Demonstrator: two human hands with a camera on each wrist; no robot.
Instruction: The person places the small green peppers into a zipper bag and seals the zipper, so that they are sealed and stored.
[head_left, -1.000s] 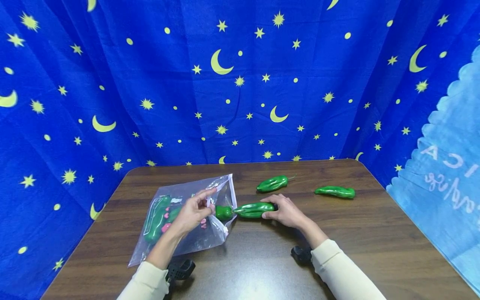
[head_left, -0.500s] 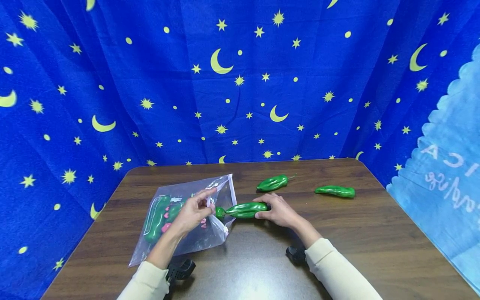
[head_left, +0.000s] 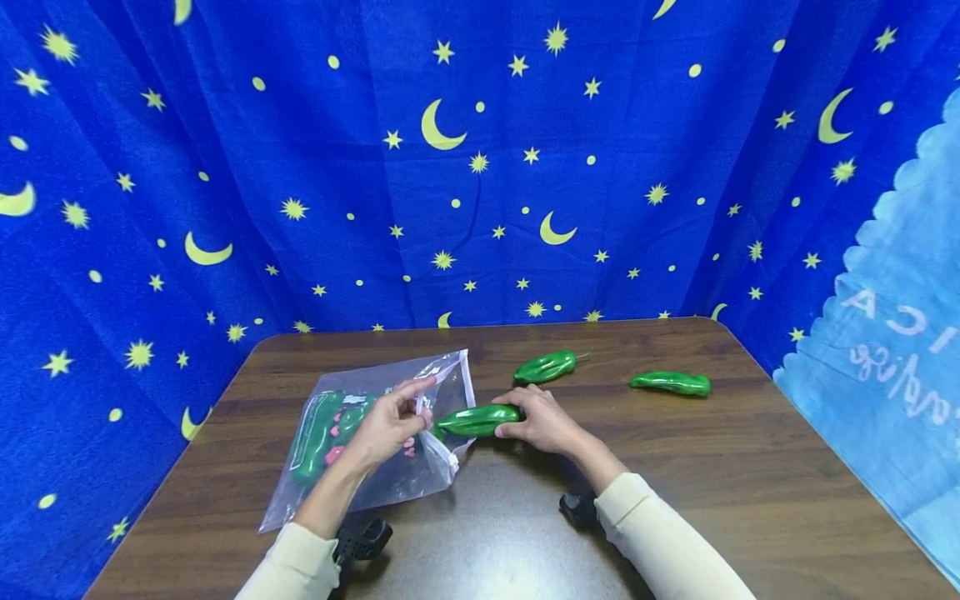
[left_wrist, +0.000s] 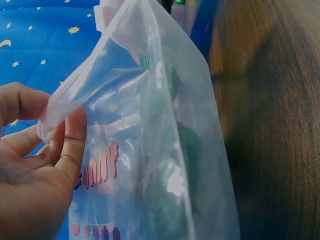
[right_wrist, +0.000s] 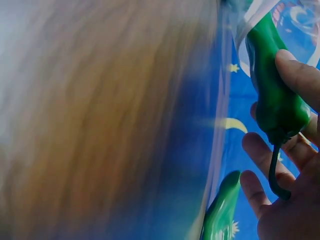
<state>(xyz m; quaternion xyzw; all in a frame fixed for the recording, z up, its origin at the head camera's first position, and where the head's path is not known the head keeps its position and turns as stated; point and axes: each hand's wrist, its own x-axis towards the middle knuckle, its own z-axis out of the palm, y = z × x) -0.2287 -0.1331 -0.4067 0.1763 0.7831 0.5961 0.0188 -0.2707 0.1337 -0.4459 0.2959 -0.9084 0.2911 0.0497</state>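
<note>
A clear zip bag (head_left: 405, 486) with pink print lies on the left of the table, several green peppers (head_left: 310, 454) showing through its plastic. At its mouth, my left hand (head_left: 381, 432) pinches the upper edge between thumb and fingers, which the left wrist view shows as a raised fold of plastic (left_wrist: 75, 95). My right hand (head_left: 546, 421) grips a long green pepper (head_left: 474, 421) near its stem end. That pepper's pointed end is inside the bag's mouth. In the right wrist view its curved stem (right_wrist: 273, 172) hangs toward my palm.
Two more green peppers lie on the wooden table (head_left: 712, 483): one pepper (head_left: 545, 367) just behind my right hand, another pepper (head_left: 670, 383) farther right. A blue star-and-moon curtain (head_left: 495, 200) hangs behind the table. Black wrist mounts sit under both arms.
My right hand has moved left, sliding the pepper farther into the bag's mouth. A pepper ahead of it has gone deeper into the bag. My left hand has stayed on the edge.
</note>
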